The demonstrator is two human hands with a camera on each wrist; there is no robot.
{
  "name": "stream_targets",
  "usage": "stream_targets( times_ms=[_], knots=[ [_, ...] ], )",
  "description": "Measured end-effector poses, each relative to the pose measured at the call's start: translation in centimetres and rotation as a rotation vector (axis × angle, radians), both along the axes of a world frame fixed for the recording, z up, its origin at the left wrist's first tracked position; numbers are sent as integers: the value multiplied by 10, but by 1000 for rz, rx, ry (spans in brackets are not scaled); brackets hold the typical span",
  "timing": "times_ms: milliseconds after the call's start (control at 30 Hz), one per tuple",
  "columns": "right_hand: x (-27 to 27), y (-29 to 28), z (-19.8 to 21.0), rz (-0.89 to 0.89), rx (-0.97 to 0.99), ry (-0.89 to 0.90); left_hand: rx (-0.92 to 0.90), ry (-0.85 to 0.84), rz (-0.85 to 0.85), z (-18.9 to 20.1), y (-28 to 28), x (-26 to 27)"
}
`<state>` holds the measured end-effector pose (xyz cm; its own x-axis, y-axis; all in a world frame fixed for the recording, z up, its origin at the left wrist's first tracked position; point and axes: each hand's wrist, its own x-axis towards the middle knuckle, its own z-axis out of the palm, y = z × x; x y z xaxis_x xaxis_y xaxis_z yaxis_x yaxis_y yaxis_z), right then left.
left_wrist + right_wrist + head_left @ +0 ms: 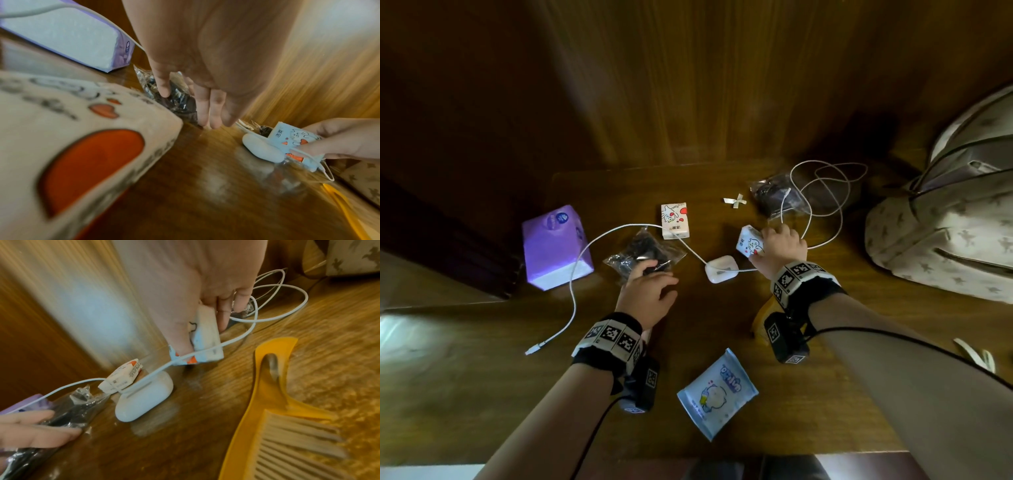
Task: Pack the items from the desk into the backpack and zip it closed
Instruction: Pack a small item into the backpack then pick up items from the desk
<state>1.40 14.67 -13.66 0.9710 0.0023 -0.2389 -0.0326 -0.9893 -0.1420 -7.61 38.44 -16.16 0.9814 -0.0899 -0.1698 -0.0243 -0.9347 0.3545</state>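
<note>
My right hand point(780, 245) grips a small cat-print tissue pack point(749, 242), tilted up off the desk beside the white earbud case point(721, 268). In the right wrist view a white cable point(236, 339) crosses that pack point(207, 337). My left hand point(650, 279) rests straight fingers point(205, 110) on a clear plastic bag of dark items point(643, 255). A second tissue pack point(674, 221) lies behind the bag. Another such pack point(82, 138) lies under my left wrist. The beige patterned backpack point(945, 212) stands at the right.
A purple tissue box point(556, 246) sits at the left, a blue wet-wipes pack point(717, 392) near the front edge, and a yellow comb point(287, 410) under my right wrist. Another plastic bag point(777, 195) and a looped cable point(825, 192) lie near the backpack. Wooden panels close off the back.
</note>
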Motion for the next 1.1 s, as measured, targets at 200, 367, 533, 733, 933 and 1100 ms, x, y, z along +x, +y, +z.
stream_targets(
  times_ms=[200, 367, 533, 733, 933, 1100],
  knots=[
    [2, -7, 35, -65, 299, -82, -10, 52, 66, 7, -5, 13],
    [2, -25, 80, -23, 501, -136, -33, 9, 93, 39, -30, 32],
    [-11, -62, 136, 26, 704, -254, -109, -106, -24, 81, -84, 61],
    [-28, -144, 210, -38, 716, -491, -254, -310, -252, 139, -186, 93],
    [-43, -241, 253, -208, 706, -647, -427, -489, -444, 189, -282, 121],
    [-52, -300, 262, -282, 688, -668, -462, -542, -527, 207, -345, 137]
  ],
)
